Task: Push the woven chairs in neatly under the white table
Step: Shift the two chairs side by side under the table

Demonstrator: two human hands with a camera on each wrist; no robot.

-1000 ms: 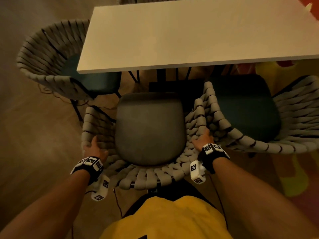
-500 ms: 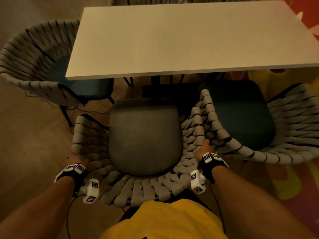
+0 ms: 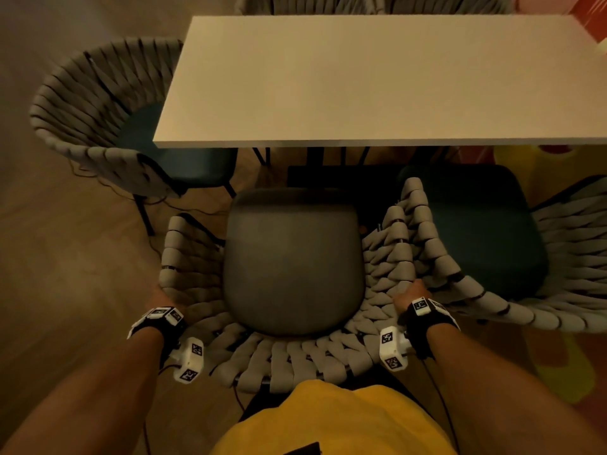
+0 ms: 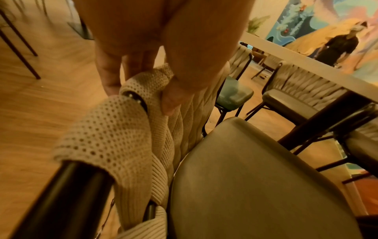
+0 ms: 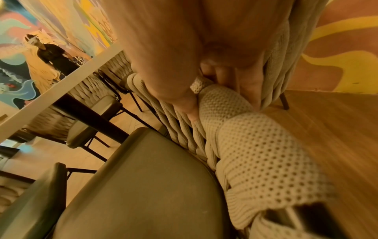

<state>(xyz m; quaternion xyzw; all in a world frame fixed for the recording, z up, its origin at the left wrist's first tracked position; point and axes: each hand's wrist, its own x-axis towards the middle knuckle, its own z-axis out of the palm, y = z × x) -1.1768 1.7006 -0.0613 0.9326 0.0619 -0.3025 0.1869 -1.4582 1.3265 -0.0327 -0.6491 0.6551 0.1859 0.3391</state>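
Head view: left hand (image 3: 161, 295) and right hand (image 3: 410, 295) grip the woven chair (image 3: 292, 356) rim, fingers curled.

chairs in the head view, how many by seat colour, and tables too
Grey-seat chair: 1, with the left hand and right hand gripping its back
Teal-seat chairs: 2
Chair at the far side, seat hidden: 1
White table: 1
Total: 4 chairs and 1 table, 5 things

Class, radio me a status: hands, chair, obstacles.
Left hand and right hand grip grey-seat woven chair. Seat short of white table. Neighbouring teal-seat chair crowds its right armrest.
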